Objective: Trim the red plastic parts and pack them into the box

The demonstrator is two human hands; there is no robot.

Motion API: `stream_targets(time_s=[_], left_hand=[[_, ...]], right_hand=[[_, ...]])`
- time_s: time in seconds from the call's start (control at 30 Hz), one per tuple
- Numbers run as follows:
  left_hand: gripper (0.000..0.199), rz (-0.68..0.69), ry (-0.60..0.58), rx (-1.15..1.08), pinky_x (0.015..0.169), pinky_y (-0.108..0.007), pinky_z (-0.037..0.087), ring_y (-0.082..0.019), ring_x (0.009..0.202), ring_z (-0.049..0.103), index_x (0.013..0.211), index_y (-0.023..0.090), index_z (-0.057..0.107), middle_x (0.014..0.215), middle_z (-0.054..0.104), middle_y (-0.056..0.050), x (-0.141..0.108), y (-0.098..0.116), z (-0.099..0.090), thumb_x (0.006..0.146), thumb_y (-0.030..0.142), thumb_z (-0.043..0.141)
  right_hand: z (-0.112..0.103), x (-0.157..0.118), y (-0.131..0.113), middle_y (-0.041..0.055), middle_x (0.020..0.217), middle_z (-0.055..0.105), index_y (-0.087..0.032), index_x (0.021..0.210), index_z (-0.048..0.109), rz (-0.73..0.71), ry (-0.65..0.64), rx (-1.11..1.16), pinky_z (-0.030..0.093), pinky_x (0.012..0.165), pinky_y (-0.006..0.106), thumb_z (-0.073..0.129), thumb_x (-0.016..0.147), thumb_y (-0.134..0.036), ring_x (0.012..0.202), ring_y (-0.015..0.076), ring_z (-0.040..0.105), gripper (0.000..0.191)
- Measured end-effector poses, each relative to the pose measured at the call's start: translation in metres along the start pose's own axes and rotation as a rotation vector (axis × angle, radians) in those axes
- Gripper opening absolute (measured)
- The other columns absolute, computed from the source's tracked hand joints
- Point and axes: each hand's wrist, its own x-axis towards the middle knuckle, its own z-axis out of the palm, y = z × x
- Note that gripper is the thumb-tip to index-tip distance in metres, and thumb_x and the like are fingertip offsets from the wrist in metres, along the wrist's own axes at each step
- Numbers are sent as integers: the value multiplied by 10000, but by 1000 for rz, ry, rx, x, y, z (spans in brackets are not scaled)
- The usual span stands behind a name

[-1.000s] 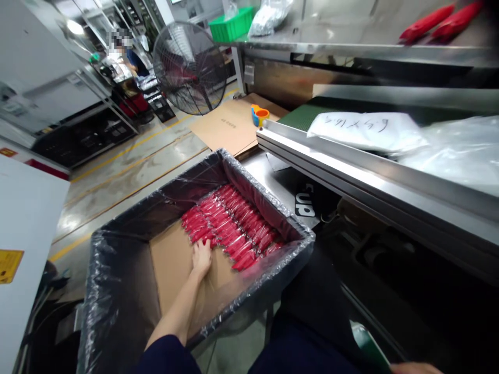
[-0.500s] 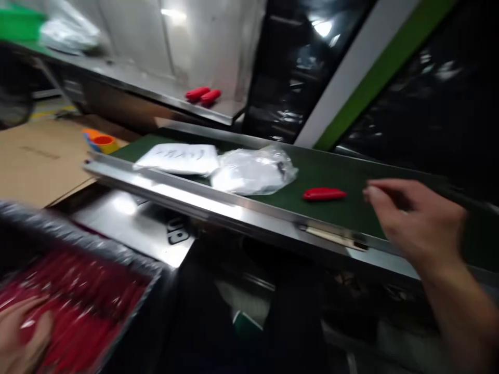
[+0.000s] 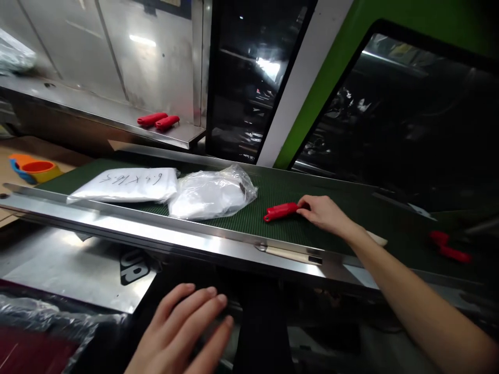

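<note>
My right hand (image 3: 322,214) reaches over the green conveyor belt (image 3: 249,224), its thumb and fingers pinching the right end of a red handle-shaped piece (image 3: 279,211). My left hand (image 3: 187,330) hangs in front of the belt's metal edge, fingers spread, holding nothing. Left of the red piece lie a clear plastic bag (image 3: 212,193) with white contents and a flat white packet (image 3: 125,185) with handwriting on it. Farther right on the belt, more red material (image 3: 450,248) lies near a pale object (image 3: 376,238) partly hidden by my right forearm.
Two red pieces (image 3: 152,119) rest on the metal shelf (image 3: 97,108) behind. A wooden-handled tool (image 3: 290,254) lies along the belt's edge. Orange, blue and yellow rings (image 3: 37,169) sit at left. A plastic-lined box (image 3: 50,319) stands at lower left.
My right hand has moved to the red piece and taken hold of its end. My left hand has left the box of red pieces. The view has shifted right.
</note>
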Motion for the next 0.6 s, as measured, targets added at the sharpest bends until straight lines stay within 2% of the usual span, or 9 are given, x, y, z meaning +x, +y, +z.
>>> stream_targets(time_s=[0.07,0.17,0.23,0.3,0.37,0.4,0.47,0.53,0.6], left_hand=[[370,47,32,-28,1099,-478,379,-257,1222,532,1134,144,635,1177,664,-117,21,5,3,830,-36,525],[347,16,147,-67,1045,-465,420,-263,1183,543,1122,115,643,1183,629,-143,48,3,7,822,-24,539],[400,-9,172,-36,1030,-485,430,-294,1208,526,1186,105,611,1235,594,-172,66,0,7,807,-19,580],[531,-31,126,85,1054,-562,396,-363,1303,451,1313,130,525,1364,516,-206,80,-3,2,806,6,625],[598,-42,26,158,1048,-593,393,-385,1318,442,1408,168,422,1419,483,-204,85,-7,-7,849,58,604],[590,-66,-44,105,1033,-541,431,-347,1278,494,1433,182,381,1395,515,-182,83,-8,-11,881,84,564],[531,-185,-180,-135,939,-351,518,-220,1118,609,1437,209,353,1279,603,-111,68,-11,-19,927,116,470],[476,-367,-225,-330,803,-203,530,-129,966,648,1392,253,388,1189,624,-53,43,-11,-21,932,135,433],[344,-558,-170,-370,710,-177,513,-110,830,648,1236,285,505,1063,633,-13,13,-8,-20,919,168,442]], right_hand=[[-10,-10,-6,1,798,664,-167,918,662,-32,109,58,497,709,299,587,926,-307,706,138,613,158],[-24,-31,-29,10,873,683,-202,938,667,-124,288,151,478,672,276,582,915,-273,726,143,617,114],[-31,-49,-56,16,913,678,-212,962,658,-208,377,205,486,690,267,583,919,-266,772,143,619,102],[-36,-69,-91,23,941,671,-211,990,640,-374,408,266,497,742,259,581,920,-209,834,140,617,92],[-38,-86,-128,53,964,664,-177,1020,618,-651,335,354,499,766,259,537,912,-90,871,143,602,160],[-38,-92,-143,64,943,660,-162,1006,613,-745,271,406,500,758,266,508,909,-59,858,147,592,176],[-35,-93,-166,70,901,658,-153,986,610,-875,143,509,502,727,276,475,915,-55,818,152,580,181],[-29,-77,-173,52,894,669,-177,984,617,-869,55,539,510,732,273,486,948,-141,812,148,595,141],[-19,-44,-169,36,933,684,-196,999,629,-750,17,473,516,761,259,494,973,-247,837,136,621,147]])
